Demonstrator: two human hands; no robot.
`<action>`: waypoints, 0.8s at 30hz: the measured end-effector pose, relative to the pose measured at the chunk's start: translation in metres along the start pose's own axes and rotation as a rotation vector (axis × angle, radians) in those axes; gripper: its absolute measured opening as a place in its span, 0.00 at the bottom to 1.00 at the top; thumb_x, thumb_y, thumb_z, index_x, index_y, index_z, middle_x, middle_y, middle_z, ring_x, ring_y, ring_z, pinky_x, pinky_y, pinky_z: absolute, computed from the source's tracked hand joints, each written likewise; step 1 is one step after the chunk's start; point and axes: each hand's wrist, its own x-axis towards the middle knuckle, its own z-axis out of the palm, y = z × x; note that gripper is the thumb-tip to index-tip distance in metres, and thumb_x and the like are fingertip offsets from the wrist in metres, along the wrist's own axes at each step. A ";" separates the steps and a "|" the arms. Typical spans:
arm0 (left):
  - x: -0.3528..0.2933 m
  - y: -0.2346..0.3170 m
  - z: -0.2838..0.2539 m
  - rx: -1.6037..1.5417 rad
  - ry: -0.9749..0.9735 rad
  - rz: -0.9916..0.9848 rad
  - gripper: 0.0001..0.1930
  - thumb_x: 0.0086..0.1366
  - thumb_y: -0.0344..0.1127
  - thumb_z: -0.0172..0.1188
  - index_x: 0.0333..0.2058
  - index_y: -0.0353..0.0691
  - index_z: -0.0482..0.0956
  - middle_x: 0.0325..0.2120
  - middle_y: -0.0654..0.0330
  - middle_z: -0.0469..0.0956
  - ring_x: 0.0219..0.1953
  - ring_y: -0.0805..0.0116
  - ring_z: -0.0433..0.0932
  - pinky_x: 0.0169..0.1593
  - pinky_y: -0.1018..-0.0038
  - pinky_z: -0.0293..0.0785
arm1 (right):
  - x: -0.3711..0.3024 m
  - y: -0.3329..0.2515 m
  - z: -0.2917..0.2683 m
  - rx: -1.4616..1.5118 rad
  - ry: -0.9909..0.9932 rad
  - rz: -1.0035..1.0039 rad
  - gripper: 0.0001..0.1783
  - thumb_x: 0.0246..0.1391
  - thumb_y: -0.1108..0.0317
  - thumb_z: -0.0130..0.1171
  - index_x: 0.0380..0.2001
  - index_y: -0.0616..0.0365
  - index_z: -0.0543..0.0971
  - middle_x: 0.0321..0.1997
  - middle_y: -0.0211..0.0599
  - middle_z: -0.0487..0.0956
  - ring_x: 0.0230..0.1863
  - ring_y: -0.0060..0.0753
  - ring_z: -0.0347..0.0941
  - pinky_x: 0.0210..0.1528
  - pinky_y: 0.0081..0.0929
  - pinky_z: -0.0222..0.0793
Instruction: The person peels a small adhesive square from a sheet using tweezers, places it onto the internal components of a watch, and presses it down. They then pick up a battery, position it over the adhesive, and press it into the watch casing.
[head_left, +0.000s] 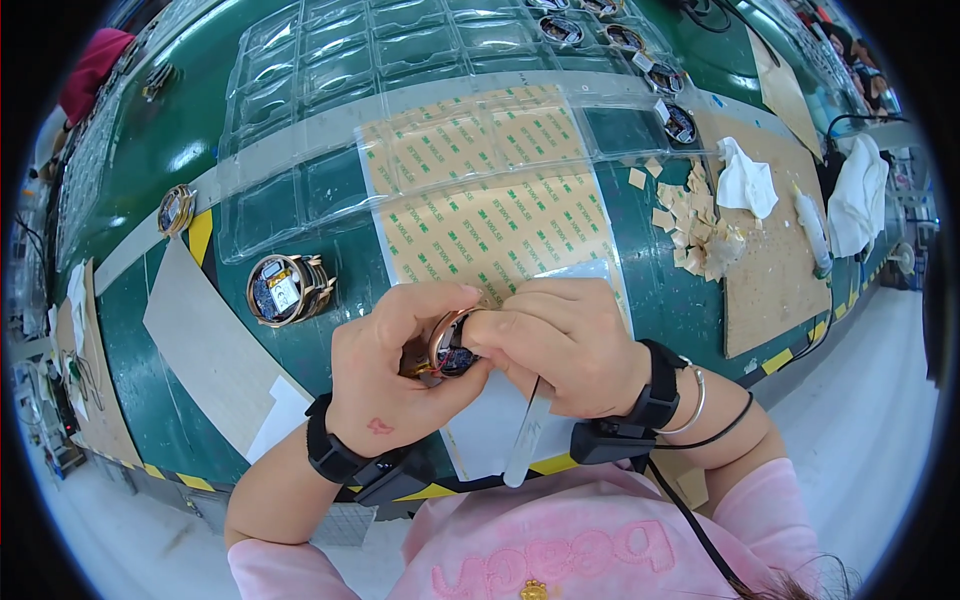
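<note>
My left hand (385, 355) is closed round a round watch case (441, 345) with a rose-gold rim, tilted so that its dark circuit board and a red wire show. The fingers of my right hand (570, 345) pinch at the case's right edge; what lies between the fingertips is hidden. A pale translucent flat stick (527, 440) sticks out below my right hand, tucked in its curled fingers. To the left of my hands stands a stack of similar watch cases (288, 290), the top one open with its circuit board and a white label showing.
Beyond my hands, a tan adhesive sheet (470, 230) lies partly under a clear compartment tray (350, 60). Watch modules (680, 122) sit at its right. Peeled tan paper bits (690, 215), a board (775, 290), a white cloth (748, 180) and a tube (812, 230) lie rightward. Another case (176, 210) stands left.
</note>
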 end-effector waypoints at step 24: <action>0.002 -0.002 0.004 -0.202 -0.047 0.003 0.24 0.48 0.24 0.71 0.45 0.39 0.73 0.35 0.62 0.80 0.33 0.84 0.76 0.33 0.86 0.71 | 0.008 0.005 -0.029 -0.030 -0.296 -0.062 0.13 0.38 0.71 0.59 0.32 0.51 0.74 0.22 0.28 0.73 0.24 0.35 0.73 0.22 0.29 0.67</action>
